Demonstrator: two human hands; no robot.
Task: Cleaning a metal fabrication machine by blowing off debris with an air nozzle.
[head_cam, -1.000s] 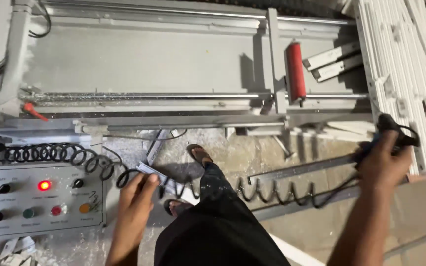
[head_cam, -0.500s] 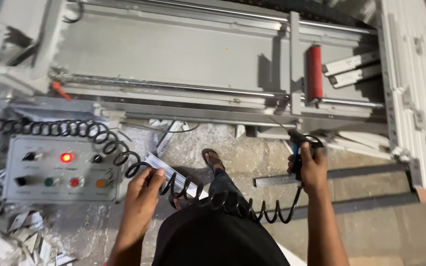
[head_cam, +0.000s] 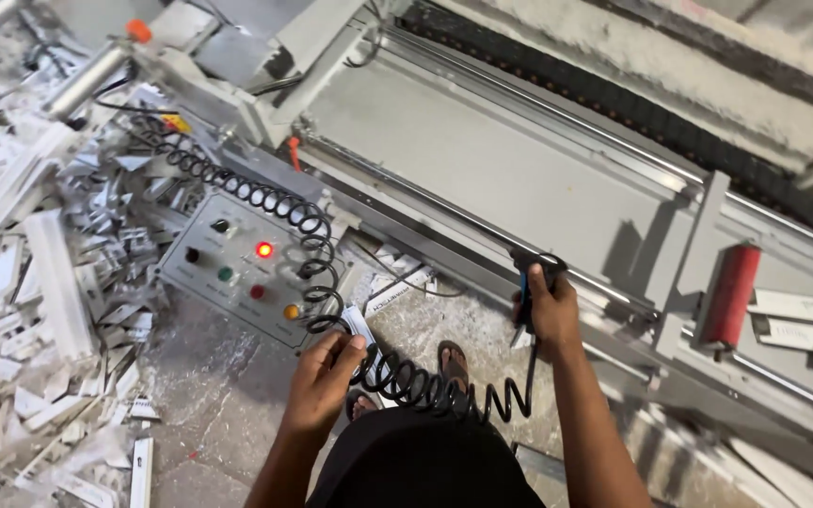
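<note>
a long grey machine bed (head_cam: 519,160) is seen running across the view, with a red roller (head_cam: 731,293) mounted near its right end, probably so stock can be slid along. white offcuts (head_cam: 39,282) are heaped on the floor at the left, beside the sloped control panel (head_cam: 237,273), which is angled up to face the operator. a black coiled hose (head_cam: 331,282) is looped past the panel. its slack is gathered in the left hand (head_cam: 324,381), fingers closed narrowly around the coil, seemingly to keep it clear. a black air gun (head_cam: 527,282) is gripped in the right hand (head_cam: 552,310), fingers wrapped tight, nozzle held at the bed's front edge.
</note>
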